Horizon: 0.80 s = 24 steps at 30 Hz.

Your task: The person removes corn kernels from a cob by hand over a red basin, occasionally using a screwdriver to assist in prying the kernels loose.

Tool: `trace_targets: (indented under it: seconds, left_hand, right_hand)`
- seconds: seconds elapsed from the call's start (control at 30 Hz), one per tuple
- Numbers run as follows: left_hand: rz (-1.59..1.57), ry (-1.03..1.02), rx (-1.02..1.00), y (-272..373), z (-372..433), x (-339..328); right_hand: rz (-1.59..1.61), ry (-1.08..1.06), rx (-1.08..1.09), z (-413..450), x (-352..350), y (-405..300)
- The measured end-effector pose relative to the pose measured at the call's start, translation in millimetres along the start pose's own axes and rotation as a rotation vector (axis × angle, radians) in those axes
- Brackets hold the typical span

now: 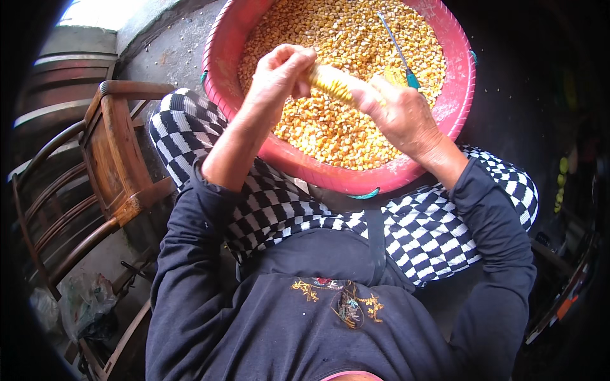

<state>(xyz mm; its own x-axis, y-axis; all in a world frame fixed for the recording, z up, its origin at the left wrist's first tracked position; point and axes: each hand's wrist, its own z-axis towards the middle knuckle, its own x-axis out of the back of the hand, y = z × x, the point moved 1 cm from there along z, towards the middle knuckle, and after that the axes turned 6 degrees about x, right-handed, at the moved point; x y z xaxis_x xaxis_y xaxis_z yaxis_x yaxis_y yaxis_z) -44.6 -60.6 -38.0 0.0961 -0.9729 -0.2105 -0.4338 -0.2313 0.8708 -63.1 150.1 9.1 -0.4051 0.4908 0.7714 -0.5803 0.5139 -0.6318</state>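
Note:
A corn cob (333,85) with yellow kernels on part of it is held at both ends above a large red basin (343,178). My left hand (282,71) grips its left end between thumb and fingers. My right hand (402,112) is closed around the right end, covering much of it. Loose yellow corn kernels (333,138) fill the basin. A screwdriver (400,56) with a teal handle and a thin metal shaft lies on the kernels, just beyond my right hand; my hand partly hides its handle.
The basin sits before my lap, between my knees. At the left stands a wooden chair (126,147), with clear plastic bags (88,302) below it. A few stray kernels lie on the grey floor (162,47). Dim objects stand at the right rim.

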Motion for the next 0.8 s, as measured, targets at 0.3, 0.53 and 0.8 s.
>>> trace_targets:
  seconds: [0.3,0.53,0.8]
  left_hand:
    - [-0.142,0.263,0.001,8,6,-9]
    - [-0.534,0.006,-0.056,0,3,-15]
    - [-0.284,0.281,0.060,-23,19,-5]
  right_hand:
    - [0.207,0.072,-0.108,6,-23,6]
    - [0.531,0.169,-0.387,4,-47,-1]
    - [0.369,-0.017,-0.385,-4,-82,-23]
